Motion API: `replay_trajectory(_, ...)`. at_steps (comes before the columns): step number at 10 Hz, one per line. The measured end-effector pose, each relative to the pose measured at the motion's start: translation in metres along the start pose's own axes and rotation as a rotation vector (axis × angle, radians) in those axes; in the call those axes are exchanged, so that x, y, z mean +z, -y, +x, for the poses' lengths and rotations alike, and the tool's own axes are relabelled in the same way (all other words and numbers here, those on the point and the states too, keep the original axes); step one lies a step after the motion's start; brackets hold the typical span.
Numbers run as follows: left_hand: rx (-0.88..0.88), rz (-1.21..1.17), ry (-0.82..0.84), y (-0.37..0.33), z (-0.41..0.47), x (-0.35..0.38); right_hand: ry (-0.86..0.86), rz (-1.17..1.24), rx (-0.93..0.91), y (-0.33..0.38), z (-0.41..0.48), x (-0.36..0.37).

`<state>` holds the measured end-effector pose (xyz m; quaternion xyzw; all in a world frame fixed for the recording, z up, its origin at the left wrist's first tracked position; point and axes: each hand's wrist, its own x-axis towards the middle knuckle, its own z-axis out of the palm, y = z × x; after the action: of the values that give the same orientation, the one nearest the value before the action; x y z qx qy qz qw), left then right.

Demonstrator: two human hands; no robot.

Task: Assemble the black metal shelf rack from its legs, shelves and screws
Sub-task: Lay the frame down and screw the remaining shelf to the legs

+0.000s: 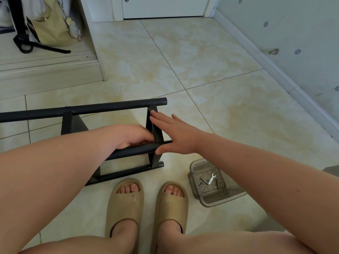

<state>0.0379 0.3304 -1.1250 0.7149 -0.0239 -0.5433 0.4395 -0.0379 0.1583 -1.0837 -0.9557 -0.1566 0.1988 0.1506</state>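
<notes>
Black shelf rack [82, 109] lies on its side on the tile floor [201, 70]. Left hand [132, 136] is curled round the rack's near leg [128, 152]; right hand [174, 134] lies flat, fingers straight, against its end shelf [156, 125]. Right of the rack: clear container [198, 167] holding a wrench [212, 178] and screws [217, 184].

Two bare forearms, one in from 8 o'clock ending in the left hand [134, 137], the other in from 4 o'clock ending in the right hand [176, 137], with short, plain fingernails. Bare knees along the 6 o'clock edge. On the feet, a pair of thick, moulded tan slides: left slipper [124, 204] near 6 o'clock, right slipper [172, 208] just beside it toward 5 o'clock. Each with one wide rounded band and an open front showing toes. Small dark smudge on the left slipper's band.
</notes>
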Motion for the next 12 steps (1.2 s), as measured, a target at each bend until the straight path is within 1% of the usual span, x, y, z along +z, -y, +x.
replay_trajectory(2,0.043,-0.098,0.069,0.0022,-0.0013,-0.0032,0.007,-0.006,0.004,-0.0009,0.0002,0.0004)
replay_trajectory(3,0.005,-0.136,0.096,0.0020,-0.0009,-0.0039,0.005,-0.009,0.003,-0.0007,0.0006,0.0006)
replay_trajectory(4,-0.101,-0.120,0.086,0.0011,-0.0018,-0.0025,0.000,-0.006,0.001,-0.0004,0.0002,0.0006)
replay_trajectory(5,-0.123,-0.041,0.043,0.0001,-0.0023,0.0000,-0.001,-0.001,0.001,0.0002,-0.0006,0.0006)
replay_trajectory(7,-0.039,-0.044,0.026,-0.0002,-0.0026,0.0019,0.003,-0.010,0.002,-0.0001,-0.0004,-0.0012)
replay_trajectory(8,-0.016,-0.076,0.048,-0.0001,-0.0025,0.0008,0.007,-0.013,0.004,0.0002,0.0000,-0.0013)
replay_trajectory(10,-0.017,-0.147,0.123,0.0009,-0.0032,-0.0037,0.003,-0.008,0.006,0.0007,0.0003,-0.0015)
replay_trajectory(11,-0.061,-0.120,0.107,0.0006,-0.0030,-0.0029,0.002,-0.004,0.007,0.0011,0.0000,-0.0018)
replay_trajectory(12,-0.064,-0.059,0.070,-0.0008,-0.0028,-0.0007,0.006,-0.005,0.008,0.0014,-0.0009,-0.0010)
